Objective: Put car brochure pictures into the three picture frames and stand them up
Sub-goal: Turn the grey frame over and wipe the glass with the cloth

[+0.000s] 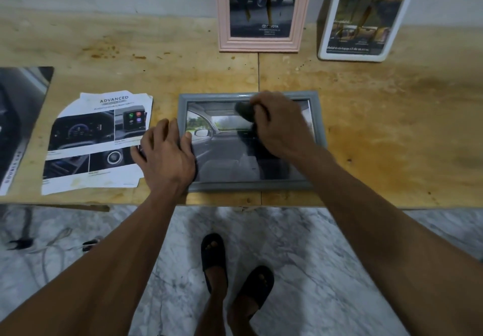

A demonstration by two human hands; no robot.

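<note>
Grey rectangular picture frame (251,185) with a car-interior brochure picture (222,147) in it lies flat near the front edge of the yellowish wooden worktop (392,126). The left hand (167,152) presses flat and open on its left side; the right hand (282,126) has its grip closed on a dark cloth-like wad (244,110) on the glass. Hard rubbing could slide the frame off the edge. Pink frame (258,44) and white frame (352,55) already stand behind.

pink frame (261,44): top cut off | white frame (339,53): top cut off | left brochure (18,126): cut off
</note>
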